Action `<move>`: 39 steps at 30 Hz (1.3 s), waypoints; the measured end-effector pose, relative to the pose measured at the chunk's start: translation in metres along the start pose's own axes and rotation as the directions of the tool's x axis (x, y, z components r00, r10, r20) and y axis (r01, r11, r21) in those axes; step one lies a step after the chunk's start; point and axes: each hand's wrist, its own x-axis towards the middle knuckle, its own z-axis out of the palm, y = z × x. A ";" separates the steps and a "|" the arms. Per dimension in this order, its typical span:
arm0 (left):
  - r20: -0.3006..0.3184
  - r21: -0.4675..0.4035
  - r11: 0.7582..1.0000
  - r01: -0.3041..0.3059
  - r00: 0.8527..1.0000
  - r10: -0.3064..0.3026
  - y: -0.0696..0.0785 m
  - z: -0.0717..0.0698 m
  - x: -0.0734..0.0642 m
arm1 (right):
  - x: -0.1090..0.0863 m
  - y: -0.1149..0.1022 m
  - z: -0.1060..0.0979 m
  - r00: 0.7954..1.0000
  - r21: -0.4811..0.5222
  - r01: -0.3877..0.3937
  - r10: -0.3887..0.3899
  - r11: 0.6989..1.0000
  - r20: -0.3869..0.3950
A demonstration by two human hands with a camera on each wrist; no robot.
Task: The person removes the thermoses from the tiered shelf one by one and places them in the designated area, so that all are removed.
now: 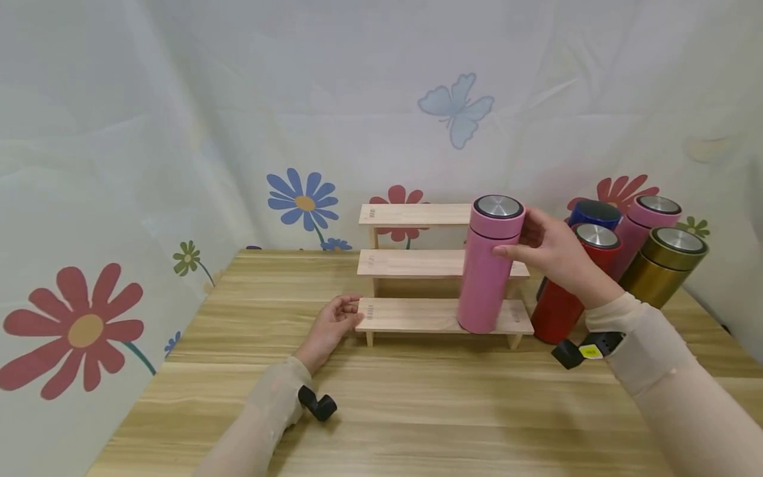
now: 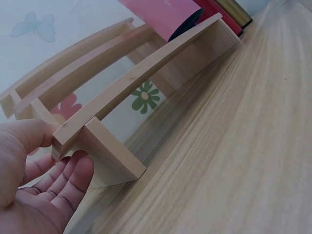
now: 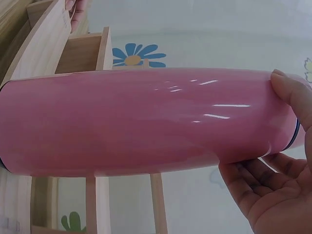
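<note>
A pink thermos bottle (image 1: 490, 278) with a silver lid is over the right part of the lowest step of a three-tier wooden stand (image 1: 411, 315). My right hand (image 1: 557, 255) grips the bottle near its top, thumb on one side and fingers on the other, as the right wrist view also shows. The bottle's dark underside shows in the left wrist view, close to the step; whether it touches is unclear. At the stand's left end, my left hand (image 1: 330, 328) pinches the corner of the lowest step, thumb above and fingers (image 2: 73, 183) below.
To the right of the stand are a red bottle (image 1: 557, 308), a blue-topped bottle (image 1: 595, 213), another pink bottle (image 1: 634, 232) and a gold bottle (image 1: 664, 268), close together. A flowered cloth (image 1: 238, 119) hangs behind the wooden table (image 1: 417, 411).
</note>
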 end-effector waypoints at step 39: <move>0.003 -0.007 1.000 0.024 1.000 -0.024 -0.002 0.000 0.003 | -0.075 0.033 -0.069 0.989 -0.075 -0.052 0.041 0.996 -0.145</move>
